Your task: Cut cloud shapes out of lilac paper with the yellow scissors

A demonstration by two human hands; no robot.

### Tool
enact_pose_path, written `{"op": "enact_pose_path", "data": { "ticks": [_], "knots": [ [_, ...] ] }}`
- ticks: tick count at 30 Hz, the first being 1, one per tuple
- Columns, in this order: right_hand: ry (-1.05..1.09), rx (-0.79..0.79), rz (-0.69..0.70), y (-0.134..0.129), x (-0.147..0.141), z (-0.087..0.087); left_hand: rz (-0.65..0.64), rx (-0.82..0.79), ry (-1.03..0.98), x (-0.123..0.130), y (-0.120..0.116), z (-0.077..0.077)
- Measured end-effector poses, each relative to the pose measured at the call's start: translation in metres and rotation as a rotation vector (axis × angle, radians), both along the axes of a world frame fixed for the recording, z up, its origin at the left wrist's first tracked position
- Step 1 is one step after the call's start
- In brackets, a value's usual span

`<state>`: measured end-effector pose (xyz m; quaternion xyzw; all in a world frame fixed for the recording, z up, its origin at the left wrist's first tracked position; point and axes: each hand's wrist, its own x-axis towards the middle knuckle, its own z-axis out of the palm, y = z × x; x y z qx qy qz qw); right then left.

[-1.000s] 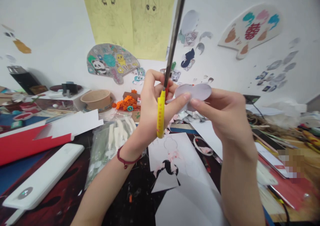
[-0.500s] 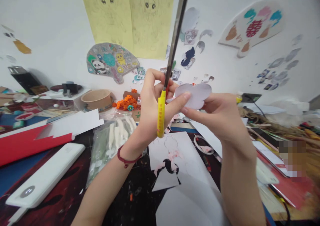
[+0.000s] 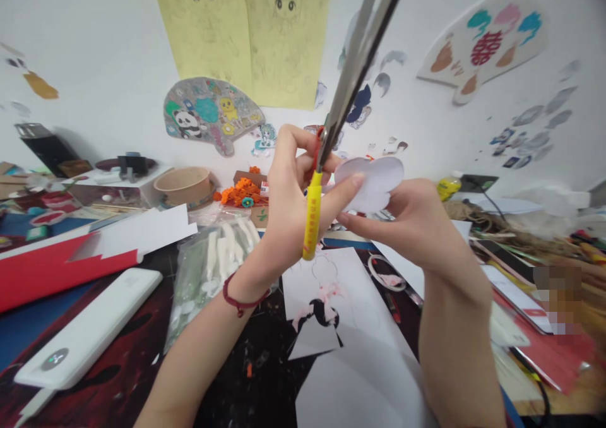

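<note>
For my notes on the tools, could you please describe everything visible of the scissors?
The scissors have long, grey, metal-looking blades, seemingly slightly parted, pointing up and leaning right, tips out of view. The visible handle is yellow with red print; more red shows by the pivot. The left hand holds them, that handle crossing its thumb.

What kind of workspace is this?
Probably a home or studio paper-craft desk: scissors in use beside a cut paper shape, a sheet with cut-outs, and decorated fans on the wall.
</note>
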<state>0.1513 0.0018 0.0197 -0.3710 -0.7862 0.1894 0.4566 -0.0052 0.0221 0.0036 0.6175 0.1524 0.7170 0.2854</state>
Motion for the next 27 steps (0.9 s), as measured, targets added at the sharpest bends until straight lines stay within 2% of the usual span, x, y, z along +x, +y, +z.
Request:
{"op": "enact_pose_path", "data": {
  "ticks": [3, 7, 10, 16, 22, 27],
  "knots": [
    [-0.01, -0.002, 0.01, 0.0003, 0.0011, -0.0004, -0.038, 0.013, -0.015, 0.0001, 0.0001, -0.0003],
    [-0.003, -0.027, 0.046, -0.0002, 0.0024, 0.0017, -0.026, -0.019, -0.006, -0.0001, 0.0002, 0.0009],
    [0.068, -0.049, 0.065, 0.0003, 0.0036, 0.0019, -0.032, 0.016, -0.022, 0.0002, 0.0021, 0.0009],
    [0.232, 0.023, 0.052, 0.0027, 0.0043, -0.0038, 0.042, 0.051, 0.015, 0.0026, 0.0061, -0.0003],
    [0.175, 0.06, 0.03, 0.0029, 0.0043, -0.0026, 0.057, 0.094, 0.016, 0.003, 0.0056, -0.0002],
    [0.133, 0.063, 0.018, 0.0031, 0.0051, -0.0023, 0.02, 0.062, 0.052, 0.002, 0.0038, -0.0008]
  ]
}}
